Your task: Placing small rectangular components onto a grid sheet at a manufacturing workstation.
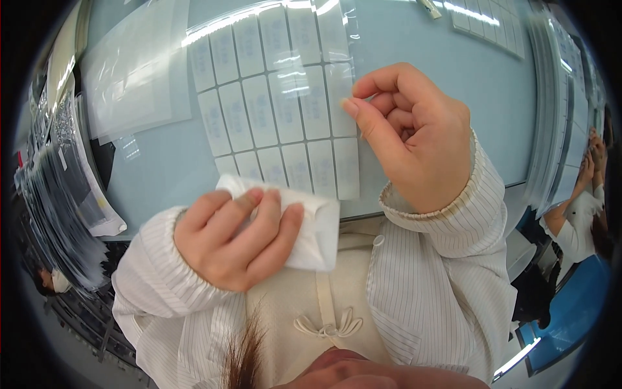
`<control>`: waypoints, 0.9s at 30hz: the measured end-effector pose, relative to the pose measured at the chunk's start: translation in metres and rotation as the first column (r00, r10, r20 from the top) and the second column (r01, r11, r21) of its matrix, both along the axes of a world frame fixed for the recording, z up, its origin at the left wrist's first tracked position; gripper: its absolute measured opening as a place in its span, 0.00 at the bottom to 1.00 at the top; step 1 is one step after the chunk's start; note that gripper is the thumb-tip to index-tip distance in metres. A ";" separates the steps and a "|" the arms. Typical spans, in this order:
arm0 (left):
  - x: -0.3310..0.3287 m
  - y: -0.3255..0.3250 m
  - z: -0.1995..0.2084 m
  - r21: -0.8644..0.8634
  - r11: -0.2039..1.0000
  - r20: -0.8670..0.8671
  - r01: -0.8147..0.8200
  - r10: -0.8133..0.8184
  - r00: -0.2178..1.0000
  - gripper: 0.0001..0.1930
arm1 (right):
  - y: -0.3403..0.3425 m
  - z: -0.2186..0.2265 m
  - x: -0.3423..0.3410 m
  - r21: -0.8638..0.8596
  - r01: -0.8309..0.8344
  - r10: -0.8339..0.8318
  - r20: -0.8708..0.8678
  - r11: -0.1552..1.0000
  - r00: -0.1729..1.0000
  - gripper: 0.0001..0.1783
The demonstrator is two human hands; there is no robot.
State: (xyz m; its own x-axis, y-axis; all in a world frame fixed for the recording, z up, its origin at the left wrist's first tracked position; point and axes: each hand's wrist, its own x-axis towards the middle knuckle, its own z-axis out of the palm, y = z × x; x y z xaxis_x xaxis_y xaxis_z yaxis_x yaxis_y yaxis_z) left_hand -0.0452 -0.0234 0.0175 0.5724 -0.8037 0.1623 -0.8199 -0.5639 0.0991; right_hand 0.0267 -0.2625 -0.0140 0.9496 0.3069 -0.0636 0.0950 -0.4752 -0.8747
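A sheet of pale rectangular pieces in rows [269,97], each with faint bluish marks, lies on the light blue-grey table in front of me. Glare streaks across it suggest a clear, shiny layer on top. My left hand [243,236] is closed around a folded white wipe [317,236] at the sheet's near edge. Thumb and forefinger of my right hand [414,123] are pinched together at the sheet's right edge, the other fingers curled in. Whatever lies between those fingertips is too thin to make out.
Translucent sheets [133,71] lie at the left, beside a tall stack of clear film and dark sheets [65,188]. Another gridded sheet [489,23] and a small pale object [430,8] are at the far right. Beyond the right edge, another person's arms [576,188] show beside stacked panels [560,110].
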 end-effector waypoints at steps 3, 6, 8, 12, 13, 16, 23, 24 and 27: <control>0.031 -0.010 -0.005 -0.023 0.999 0.021 0.040 -0.040 0.999 0.15 | -0.002 -0.004 0.000 -0.011 0.003 -0.003 0.021 1.000 1.000 0.05; 0.033 -0.010 -0.005 -0.019 0.995 -0.010 0.093 -0.093 0.996 0.15 | -0.002 -0.008 0.001 0.002 0.022 -0.022 0.046 1.000 0.999 0.05; 0.020 -0.013 -0.005 -0.055 0.990 -0.032 0.132 -0.134 0.990 0.13 | -0.002 -0.007 0.001 -0.009 0.004 -0.003 0.082 1.000 0.997 0.04; 0.015 -0.023 -0.008 -0.108 0.994 -0.050 0.033 -0.038 0.998 0.17 | -0.002 -0.004 0.001 -0.068 -0.007 0.019 0.187 0.998 0.982 0.02; 0.021 -0.024 -0.008 -0.109 0.993 -0.051 0.033 -0.039 0.998 0.17 | -0.002 -0.005 0.001 -0.068 -0.006 0.018 0.185 0.998 0.982 0.02; 0.051 -0.027 0.000 -0.044 0.999 -0.078 -0.021 0.017 0.997 0.17 | -0.006 -0.008 0.003 -0.071 0.001 0.014 0.208 0.997 0.978 0.02; 0.121 -0.026 -0.009 -0.080 0.989 -0.062 -0.122 0.117 0.991 0.21 | -0.017 -0.013 0.009 -0.145 0.207 -0.128 0.426 0.967 0.896 0.05; 0.128 -0.026 -0.011 -0.116 0.985 0.013 -0.124 0.126 0.992 0.21 | -0.019 -0.011 0.008 -0.182 0.235 -0.150 0.388 0.955 0.909 0.06; 0.146 -0.026 -0.021 -0.190 0.971 0.082 -0.143 0.161 0.984 0.18 | -0.019 -0.010 0.009 -0.181 0.235 -0.140 0.425 0.955 0.894 0.06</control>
